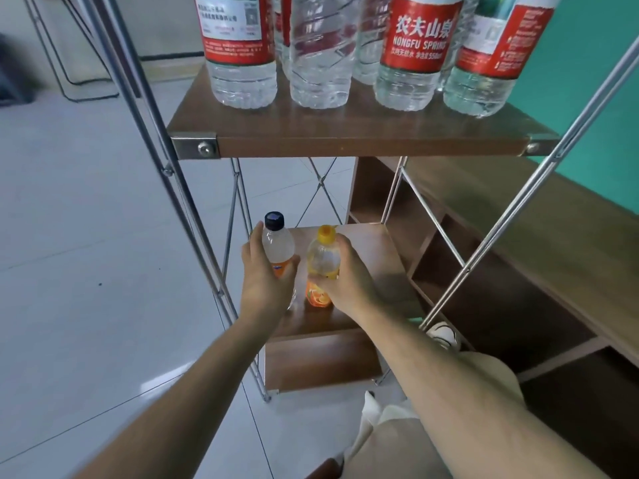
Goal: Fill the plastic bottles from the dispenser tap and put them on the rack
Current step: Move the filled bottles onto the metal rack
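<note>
1. Reaching forward and down from the lower left with a bare forearm, through the front of the metal-framed rack (193,209), toward its lower shelf (377,250).
2. Gripping the dark-capped bottle (276,242) with the left hand (262,281): index finger lying up the bottle's left side, thumb pressing across the orange label on its right.
3. Holding that bottle upright at the front left of the lower shelf; base hidden behind the hand, so cannot tell whether standing or lifted.
4. Showing pale and clear through the plastic above the label, with no fill line readable.
5. Standing just beside it, to the right and apart from it, the yellow-capped bottle (323,257), upright, its orange-fruit label low on the body and its base on the shelf.
6. Wrapping round that bottle's middle from the right with the right hand (349,281), fingers curled across the front, forearm stretching back to the lower right.
7. Looking clear inside above the label; level not readable.
8. Crowding the upper shelf (363,146), left to right: a red-labelled water bottle (238,63), an unlabelled clear bottle (320,63), a Nongfu Spring bottle (411,63), and a fourth red-labelled one (491,74), all holding clear water, with more behind.
</note>
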### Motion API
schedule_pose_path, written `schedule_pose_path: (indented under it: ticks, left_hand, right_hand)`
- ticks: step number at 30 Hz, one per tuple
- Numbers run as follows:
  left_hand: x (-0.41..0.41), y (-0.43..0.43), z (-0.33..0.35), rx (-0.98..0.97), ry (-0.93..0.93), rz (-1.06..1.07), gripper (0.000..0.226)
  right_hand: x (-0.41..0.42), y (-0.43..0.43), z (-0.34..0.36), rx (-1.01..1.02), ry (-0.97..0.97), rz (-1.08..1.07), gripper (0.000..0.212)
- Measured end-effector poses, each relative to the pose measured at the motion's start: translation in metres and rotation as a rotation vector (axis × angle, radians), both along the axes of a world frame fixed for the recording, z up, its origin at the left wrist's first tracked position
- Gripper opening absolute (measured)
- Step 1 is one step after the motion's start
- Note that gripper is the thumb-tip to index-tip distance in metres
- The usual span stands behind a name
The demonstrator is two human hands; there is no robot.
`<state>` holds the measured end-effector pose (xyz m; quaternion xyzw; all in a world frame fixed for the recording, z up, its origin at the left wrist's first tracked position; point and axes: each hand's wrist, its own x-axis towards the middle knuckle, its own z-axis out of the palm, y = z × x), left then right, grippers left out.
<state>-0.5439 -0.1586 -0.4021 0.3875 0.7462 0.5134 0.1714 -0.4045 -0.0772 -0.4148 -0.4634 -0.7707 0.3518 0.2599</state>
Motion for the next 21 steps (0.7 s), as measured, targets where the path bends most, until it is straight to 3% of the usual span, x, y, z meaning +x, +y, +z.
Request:
schedule_pose_path:
  ticks: [4,8,11,13,18,21]
  left_hand:
    - [0.007,-0.009,0.017,0.047,0.074,-0.021,0.092]
    - [0.029,-0.024,0.049,0.214,0.293,-0.037,0.077]
    - [0.068,-0.032,0.072,0.278,0.399,-0.205,0.053]
    - [0.101,-0.031,0.09,0.304,0.52,-0.342,0.049]
    - [0.216,-0.011,0.149,0.342,0.738,-0.65,0.053]
    - [0.303,-0.009,0.173,0.52,0.769,-0.821,0.05]
  right_hand:
    - [0.008,-0.01,0.02,0.007,-0.033,0.024,0.081]
    - [0.037,-0.032,0.071,0.333,-0.126,-0.043,0.055]
    - [0.079,-0.053,0.112,0.517,-0.087,-0.115,0.038]
    - [0.118,-0.068,0.135,0.632,-0.091,-0.211,0.031]
    - [0.246,-0.114,0.18,0.778,-0.333,-0.476,0.042]
    - [0.327,-0.146,0.199,0.823,-0.426,-0.68,0.044]
